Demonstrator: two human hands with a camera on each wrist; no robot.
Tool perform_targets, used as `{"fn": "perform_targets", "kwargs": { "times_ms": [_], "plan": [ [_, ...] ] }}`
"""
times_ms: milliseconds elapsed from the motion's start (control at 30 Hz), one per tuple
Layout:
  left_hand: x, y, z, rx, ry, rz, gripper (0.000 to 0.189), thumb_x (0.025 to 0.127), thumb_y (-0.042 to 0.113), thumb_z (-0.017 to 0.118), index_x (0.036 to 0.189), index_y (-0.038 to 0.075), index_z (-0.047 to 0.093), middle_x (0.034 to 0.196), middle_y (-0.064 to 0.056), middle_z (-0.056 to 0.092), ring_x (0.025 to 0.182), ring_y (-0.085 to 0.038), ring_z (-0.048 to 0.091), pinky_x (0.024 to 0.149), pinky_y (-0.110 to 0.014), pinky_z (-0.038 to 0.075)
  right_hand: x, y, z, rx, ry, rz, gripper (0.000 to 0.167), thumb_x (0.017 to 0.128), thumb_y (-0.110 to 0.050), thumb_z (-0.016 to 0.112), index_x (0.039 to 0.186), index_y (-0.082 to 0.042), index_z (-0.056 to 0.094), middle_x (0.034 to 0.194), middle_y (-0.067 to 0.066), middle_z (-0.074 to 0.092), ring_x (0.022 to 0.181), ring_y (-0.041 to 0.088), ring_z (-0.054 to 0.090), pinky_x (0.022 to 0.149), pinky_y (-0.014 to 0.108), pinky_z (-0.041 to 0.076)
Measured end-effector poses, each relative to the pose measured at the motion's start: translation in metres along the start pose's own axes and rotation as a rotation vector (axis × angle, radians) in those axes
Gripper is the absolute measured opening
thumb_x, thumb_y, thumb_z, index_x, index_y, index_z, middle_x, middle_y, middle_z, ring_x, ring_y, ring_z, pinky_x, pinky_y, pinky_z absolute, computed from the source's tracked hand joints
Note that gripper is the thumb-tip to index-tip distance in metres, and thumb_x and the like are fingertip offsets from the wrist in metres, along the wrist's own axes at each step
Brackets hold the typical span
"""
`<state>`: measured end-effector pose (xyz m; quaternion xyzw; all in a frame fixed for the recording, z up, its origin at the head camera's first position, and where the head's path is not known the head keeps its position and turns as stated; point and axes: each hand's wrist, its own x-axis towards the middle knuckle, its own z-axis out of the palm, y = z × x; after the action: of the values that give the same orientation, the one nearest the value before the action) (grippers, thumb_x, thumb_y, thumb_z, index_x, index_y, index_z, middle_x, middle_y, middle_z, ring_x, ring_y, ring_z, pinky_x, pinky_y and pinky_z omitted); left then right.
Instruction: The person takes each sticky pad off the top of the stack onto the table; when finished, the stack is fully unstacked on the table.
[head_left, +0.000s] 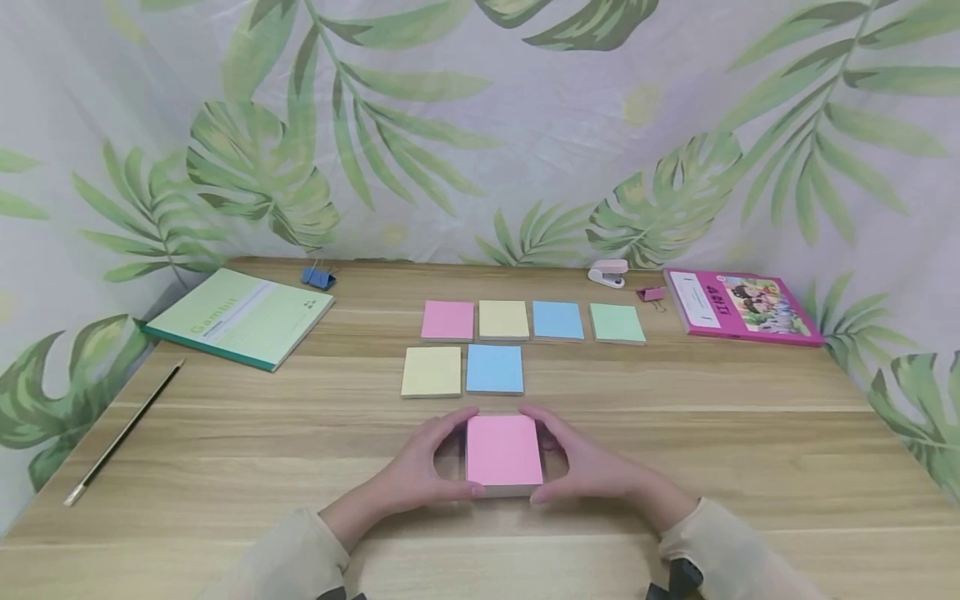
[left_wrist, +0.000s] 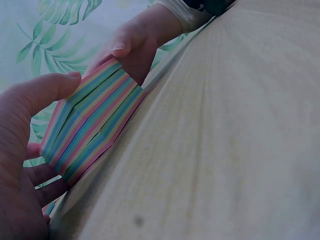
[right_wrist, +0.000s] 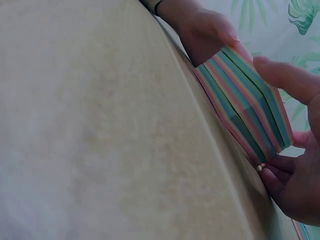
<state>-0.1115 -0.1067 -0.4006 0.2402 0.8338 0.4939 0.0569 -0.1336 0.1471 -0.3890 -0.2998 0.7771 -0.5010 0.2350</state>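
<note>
L hand [head_left: 414,472] & R hand [head_left: 588,465] were curled round opp sides of the pink-topped stack [head_left: 503,450], on/just above the table [head_left: 750,450], nr the front blue pad [head_left: 495,369]; squaring-up was seemingly being done; even pressure was prob needed next.

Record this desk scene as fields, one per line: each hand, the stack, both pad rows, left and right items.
Left hand: grips the stack's left side
Right hand: grips the stack's right side
Stack: pink top, multicoloured striped sides
Back row, left to right: pink pad, yellow pad, blue pad, green pad
Front row: second yellow pad, second blue pad
Left items: green notebook, blue binder clip, pencil
Right items: stapler, pink binder clip, magenta book
</note>
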Motion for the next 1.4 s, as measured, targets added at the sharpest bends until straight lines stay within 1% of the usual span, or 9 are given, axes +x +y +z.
{"fn": "perform_targets", "kwargs": {
  "times_ms": [167,367,433,633,767,867,1033,1233,1400],
  "plan": [
    [0.000,-0.001,0.000,0.029,-0.005,-0.006,0.086,0.060,0.040,0.075,0.132,0.016,0.035,0.129,0.001,0.038,0.118,-0.022,0.029,0.095,-0.048,0.023,-0.001,-0.005,0.006,-0.019,0.053,0.030,0.090,0.065,-0.024,0.076,0.135,-0.015,0.020,0.129,0.003,0.030,0.112,0.017,0.037,0.096,0.038,0.028],
    [0.001,0.000,0.001,0.032,0.005,0.014,0.086,0.060,0.043,0.074,0.131,0.015,0.036,0.128,0.000,0.039,0.117,-0.022,0.031,0.094,-0.048,0.024,-0.006,-0.026,0.003,0.051,0.052,0.023,0.083,0.066,-0.010,0.074,0.131,-0.004,0.023,0.122,0.010,0.037,0.109,0.025,0.039,0.094,0.045,0.029],
    [0.001,0.001,0.001,0.037,0.005,0.014,0.086,0.060,0.043,0.074,0.131,0.014,0.036,0.128,0.001,0.039,0.116,-0.021,0.031,0.095,-0.046,0.024,-0.007,-0.028,0.000,0.084,0.045,0.021,0.082,0.066,-0.008,0.074,0.130,-0.003,0.024,0.122,0.011,0.036,0.110,0.027,0.038,0.094,0.043,0.030],
    [0.002,-0.001,0.000,0.094,-0.008,0.001,0.091,0.057,0.047,0.075,0.132,0.012,0.035,0.129,0.002,0.038,0.116,-0.018,0.029,0.096,-0.043,0.022,-0.007,-0.007,-0.010,0.176,0.040,-0.013,0.081,0.065,-0.002,0.072,0.129,-0.002,0.023,0.117,0.015,0.039,0.106,0.028,0.040,0.091,0.034,0.037],
    [0.002,-0.001,-0.001,0.154,-0.013,0.023,0.092,0.057,0.047,0.074,0.131,0.010,0.035,0.128,-0.002,0.039,0.117,-0.021,0.028,0.098,-0.045,0.014,-0.009,0.002,-0.016,0.270,0.054,-0.006,0.081,0.066,0.002,0.071,0.130,-0.001,0.021,0.112,0.018,0.043,0.101,0.029,0.044,0.089,0.032,0.039],
    [0.001,-0.002,-0.001,0.183,-0.017,0.021,0.092,0.057,0.048,0.073,0.131,0.011,0.034,0.129,-0.001,0.038,0.119,-0.020,0.027,0.100,-0.043,0.007,-0.010,0.005,-0.022,0.354,0.058,-0.010,0.081,0.067,0.005,0.068,0.132,0.000,0.019,0.118,0.019,0.040,0.107,0.028,0.041,0.091,0.031,0.037],
    [0.000,-0.002,-0.001,0.195,-0.017,0.019,0.092,0.057,0.049,0.073,0.131,0.011,0.033,0.128,-0.001,0.038,0.119,-0.019,0.026,0.100,-0.042,0.005,-0.012,0.007,-0.035,0.464,0.079,-0.023,0.084,0.067,0.010,0.064,0.133,0.001,0.013,0.127,0.023,0.032,0.113,0.029,0.038,0.092,0.034,0.036],
    [0.000,-0.003,0.000,0.191,-0.018,0.042,0.091,0.058,0.047,0.073,0.131,0.010,0.034,0.128,-0.004,0.039,0.119,-0.023,0.027,0.100,-0.046,0.004,-0.008,0.012,-0.064,0.557,0.174,0.017,0.085,0.066,0.015,0.060,0.134,-0.004,0.012,0.131,0.024,0.027,0.111,0.026,0.043,0.088,0.036,0.039],
    [0.001,-0.003,0.000,0.194,-0.018,0.035,0.091,0.058,0.048,0.073,0.131,0.011,0.034,0.128,-0.003,0.039,0.119,-0.021,0.027,0.101,-0.044,0.004,0.003,0.020,-0.087,0.551,0.208,0.078,0.084,0.072,0.013,0.056,0.136,-0.008,0.007,0.132,0.023,0.025,0.106,0.024,0.046,0.086,0.033,0.041]
  ]
}}
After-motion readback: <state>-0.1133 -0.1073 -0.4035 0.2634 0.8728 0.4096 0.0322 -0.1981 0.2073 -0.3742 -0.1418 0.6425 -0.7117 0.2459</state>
